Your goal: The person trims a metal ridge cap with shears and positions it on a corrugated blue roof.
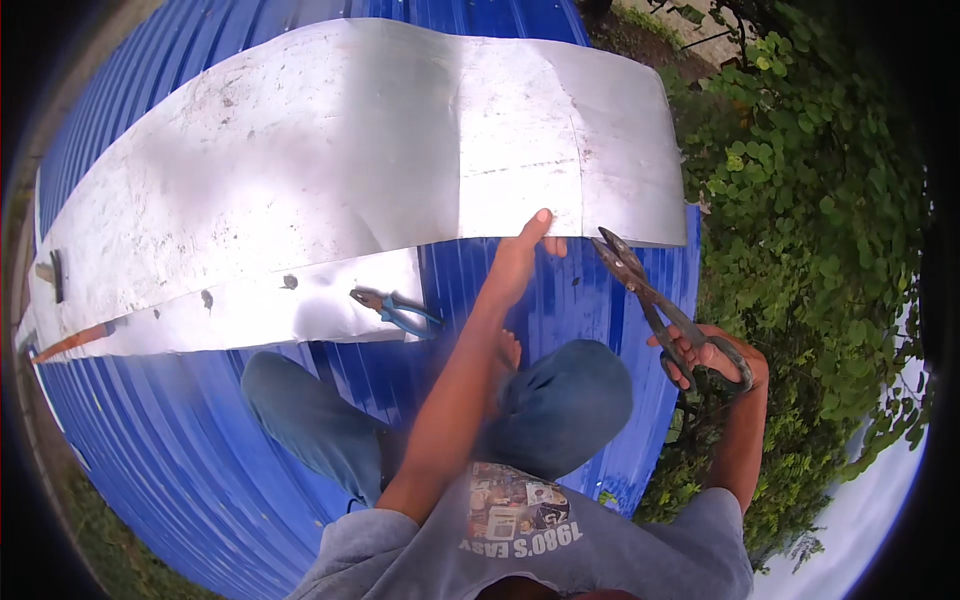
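A long, curved silver metal sheet (pixel 390 150) stretches across the blue roof, scuffed and marked with a drawn line near its right end. My left hand (pixel 522 255) grips the sheet's near edge, thumb on top and fingers beneath. In my right hand (pixel 705 355) are dark metal tin snips (pixel 650 293), fingers wrapped round the handles. The blades' tips sit at the sheet's near edge, just right of the drawn line. Whether they touch the metal I cannot tell.
Blue-handled pliers (pixel 393 308) lie on a second silver sheet (pixel 345 290) at left. A hammer-like tool (pixel 55 275) rests on the far left. Ribbed blue roofing (pixel 200 420) lies under my bent legs. Past its right edge grow leafy green bushes (pixel 810 230).
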Demonstrator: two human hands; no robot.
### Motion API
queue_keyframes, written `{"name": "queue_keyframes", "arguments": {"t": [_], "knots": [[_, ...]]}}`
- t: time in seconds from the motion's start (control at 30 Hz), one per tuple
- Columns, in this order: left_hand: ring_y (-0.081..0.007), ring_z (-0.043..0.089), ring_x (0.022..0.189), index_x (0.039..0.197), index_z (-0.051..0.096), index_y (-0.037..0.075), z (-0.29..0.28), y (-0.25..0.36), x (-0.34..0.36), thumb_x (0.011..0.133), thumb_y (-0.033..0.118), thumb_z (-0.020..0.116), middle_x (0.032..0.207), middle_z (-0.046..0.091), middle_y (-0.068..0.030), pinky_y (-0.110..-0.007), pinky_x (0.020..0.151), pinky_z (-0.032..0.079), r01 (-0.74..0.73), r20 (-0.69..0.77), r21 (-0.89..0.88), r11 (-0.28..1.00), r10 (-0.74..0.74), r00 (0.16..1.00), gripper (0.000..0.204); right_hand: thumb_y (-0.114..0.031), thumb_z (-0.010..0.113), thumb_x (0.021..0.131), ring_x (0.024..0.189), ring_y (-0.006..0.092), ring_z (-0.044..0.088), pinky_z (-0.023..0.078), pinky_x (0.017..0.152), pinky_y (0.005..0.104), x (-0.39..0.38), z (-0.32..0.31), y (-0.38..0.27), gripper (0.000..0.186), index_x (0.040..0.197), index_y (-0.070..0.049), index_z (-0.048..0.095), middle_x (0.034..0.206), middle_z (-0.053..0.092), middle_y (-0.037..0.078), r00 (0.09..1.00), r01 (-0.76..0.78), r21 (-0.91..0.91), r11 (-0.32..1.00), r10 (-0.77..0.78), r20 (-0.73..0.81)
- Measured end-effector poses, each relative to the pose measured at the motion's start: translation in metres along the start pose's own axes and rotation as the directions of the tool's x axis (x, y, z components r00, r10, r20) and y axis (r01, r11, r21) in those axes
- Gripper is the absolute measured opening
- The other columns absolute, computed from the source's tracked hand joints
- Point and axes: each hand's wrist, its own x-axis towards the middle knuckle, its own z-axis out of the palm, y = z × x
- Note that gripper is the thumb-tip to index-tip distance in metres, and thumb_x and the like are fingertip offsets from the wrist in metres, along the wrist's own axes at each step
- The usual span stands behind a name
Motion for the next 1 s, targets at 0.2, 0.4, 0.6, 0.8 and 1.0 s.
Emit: {"name": "queue_keyframes", "arguments": {"t": [0.2,0.4,0.6,0.8,1.0], "knots": [[-0.0169,0.050,0.075,0.080,0.057,0.006,-0.010,-0.003,-0.005,0.100,0.040,0.049,0.073,0.054,-0.0063,-0.030,0.074,0.038,0.020,-0.061,-0.013,1.000,-0.020,0.998,0.040,-0.074,0.064,0.076,0.065,0.0161,0.061,0.049,0.056,0.0307,0.003,-0.007,-0.013,0.095,0.125,0.007,0.053,0.077,0.060,0.007,0.990,-0.121,-0.007,0.993,0.121,0.072],[-0.0159,0.051,0.072,0.083,0.058,0.006,-0.010,-0.005,0.001,0.100,0.040,0.049,0.072,0.054,-0.0052,-0.029,0.072,0.039,-0.023,-0.075,0.059,0.998,0.027,0.997,0.039,-0.076,0.057,0.079,0.064,0.0168,0.061,0.049,0.056,0.0308,-0.002,-0.002,-0.025,0.093,0.127,0.004,0.052,0.077,0.058,0.007,0.990,0.109,-0.012,0.994,-0.108,0.087],[-0.0159,0.050,0.071,0.081,0.059,0.005,-0.007,-0.003,-0.001,0.100,0.040,0.048,0.073,0.056,-0.0063,-0.030,0.072,0.039,-0.041,-0.059,0.196,0.980,0.053,0.997,0.042,-0.081,0.042,0.083,0.060,0.0170,0.061,0.051,0.053,0.0297,0.064,-0.010,-0.037,0.094,0.122,0.004,0.054,0.076,0.058,0.007,0.987,0.080,-0.060,0.995,-0.087,-0.132],[-0.0167,0.050,0.076,0.079,0.057,0.005,-0.009,-0.006,-0.002,0.101,0.041,0.047,0.074,0.056,-0.0073,-0.030,0.076,0.038,0.028,-0.042,0.140,0.990,-0.023,0.999,0.043,-0.083,0.034,0.084,0.060,0.0176,0.064,0.056,0.051,0.0338,0.069,-0.041,-0.025,0.096,0.118,0.004,0.055,0.074,0.059,0.009,1.000,0.001,0.014,1.000,-0.001,0.004],[-0.0170,0.050,0.077,0.078,0.057,0.005,-0.017,-0.003,-0.010,0.102,0.041,0.045,0.074,0.057,-0.0076,-0.030,0.077,0.038,0.030,-0.009,0.184,0.982,-0.029,1.000,0.044,-0.089,0.025,0.079,0.061,0.0184,0.066,0.061,0.059,0.0370,0.088,-0.076,-0.056,0.106,0.116,0.004,0.057,0.077,0.062,0.012,0.958,-0.188,0.053,0.981,0.171,0.232]]}}
